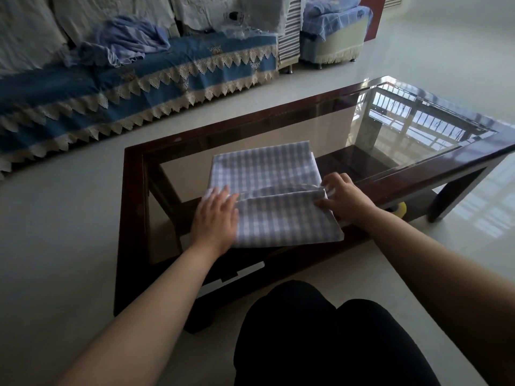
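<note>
A blue-and-white checked cloth [267, 174] lies partly folded on the near left end of a glass-topped coffee table [133, 207]. Its near half is doubled over the far half, and the folded edge runs across the middle. My left hand [216, 215] lies flat on the cloth's left side with straight fingers. My right hand [344, 195] is at the right end of the folded edge, fingers curled, pinching the cloth there.
The table has a dark wood frame, and its glass reflects window bars [418, 121]. A sofa [139, 79] with a blue lace-trimmed cover and a crumpled blue cloth [131, 40] stands beyond. A footstool [334, 37] sits at the back. My knees [320, 330] are below.
</note>
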